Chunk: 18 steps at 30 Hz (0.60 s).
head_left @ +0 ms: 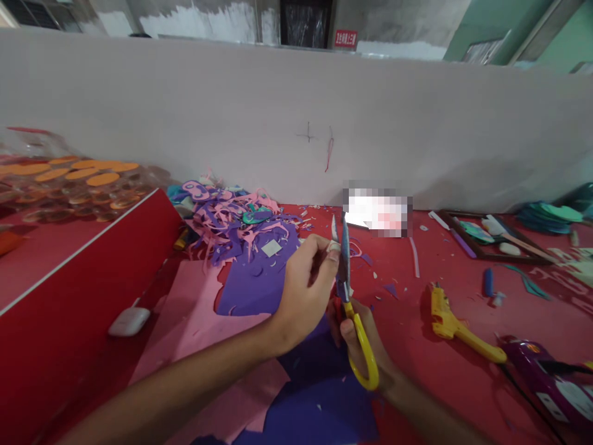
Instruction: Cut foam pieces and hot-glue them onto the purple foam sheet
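Note:
My right hand [359,340] grips a pair of scissors [346,287] by its yellow handles, with the blades pointing up and spread apart. Close against the blades, my left hand [308,290] pinches a small whitish piece [333,246] between thumb and fingertips. What the piece is made of cannot be made out. Under both hands lie purple sheets [319,402] and a cut pink sheet [194,309], which look like felt or foam. A small pale square [271,248] rests on the purple material beyond my left hand.
A heap of pink and purple scraps [231,216] lies against the grey partition [222,111]. At the right are a yellow glue gun [445,318], a purple device [546,377] and a dark tray [500,247] of tools. A white case [130,322] sits by the red divider [92,296] at left.

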Available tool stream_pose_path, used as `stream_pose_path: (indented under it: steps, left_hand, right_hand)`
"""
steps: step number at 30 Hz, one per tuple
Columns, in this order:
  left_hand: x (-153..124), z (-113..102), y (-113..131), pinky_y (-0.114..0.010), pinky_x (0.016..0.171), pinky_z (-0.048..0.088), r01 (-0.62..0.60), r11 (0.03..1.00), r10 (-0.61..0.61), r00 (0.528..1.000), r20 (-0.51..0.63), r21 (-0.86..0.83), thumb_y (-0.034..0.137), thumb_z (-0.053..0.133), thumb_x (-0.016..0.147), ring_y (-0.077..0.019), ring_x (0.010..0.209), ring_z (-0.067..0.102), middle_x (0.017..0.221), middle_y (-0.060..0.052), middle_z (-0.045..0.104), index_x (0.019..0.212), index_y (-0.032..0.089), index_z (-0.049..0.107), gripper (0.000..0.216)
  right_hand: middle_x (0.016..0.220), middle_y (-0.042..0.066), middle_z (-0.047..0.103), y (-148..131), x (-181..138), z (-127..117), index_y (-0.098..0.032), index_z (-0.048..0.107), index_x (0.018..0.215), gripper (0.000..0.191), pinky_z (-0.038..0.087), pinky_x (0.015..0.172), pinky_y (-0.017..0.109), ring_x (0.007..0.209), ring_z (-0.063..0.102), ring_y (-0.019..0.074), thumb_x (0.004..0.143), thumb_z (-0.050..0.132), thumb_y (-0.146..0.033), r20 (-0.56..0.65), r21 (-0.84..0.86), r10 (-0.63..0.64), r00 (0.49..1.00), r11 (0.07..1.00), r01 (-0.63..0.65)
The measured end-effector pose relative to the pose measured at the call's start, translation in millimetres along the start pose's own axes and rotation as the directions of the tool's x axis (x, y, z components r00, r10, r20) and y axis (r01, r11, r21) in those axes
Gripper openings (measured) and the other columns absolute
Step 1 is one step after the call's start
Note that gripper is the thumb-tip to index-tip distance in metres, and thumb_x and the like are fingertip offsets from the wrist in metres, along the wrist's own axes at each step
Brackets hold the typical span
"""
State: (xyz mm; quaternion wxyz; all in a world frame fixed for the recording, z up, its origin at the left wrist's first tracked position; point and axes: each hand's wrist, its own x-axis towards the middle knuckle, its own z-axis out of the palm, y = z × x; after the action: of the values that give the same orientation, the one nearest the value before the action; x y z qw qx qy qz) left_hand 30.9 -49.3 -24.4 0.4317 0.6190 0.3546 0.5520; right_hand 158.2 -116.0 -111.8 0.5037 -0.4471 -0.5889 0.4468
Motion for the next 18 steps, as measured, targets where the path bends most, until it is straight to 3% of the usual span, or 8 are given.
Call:
stream_pose_path:
  steps: [18]
  left_hand:
    - [2.2, -1.5, -0.9, -0.026, 0.059, 0.036, -0.022, 0.999, 0.021, 0.999, -0.030, -0.035, 0.033, 0.053, 0.102, -0.0112, 0.065, 0.041, 0.072, 0.003, 0.045, 0.082, 0.021, 0.050, 0.024]
  right_hand:
    - [0.064, -0.003, 0.045, -3.1, 2.1, -1.8, -0.021, 0.050, 0.077, 0.062, 0.028, 0.051, 0.028, 0.056, 0.037, 0.0118, 0.088, 0.048, -0.082, 0.002, -0.009, 0.013, 1.000, 1.000, -0.013]
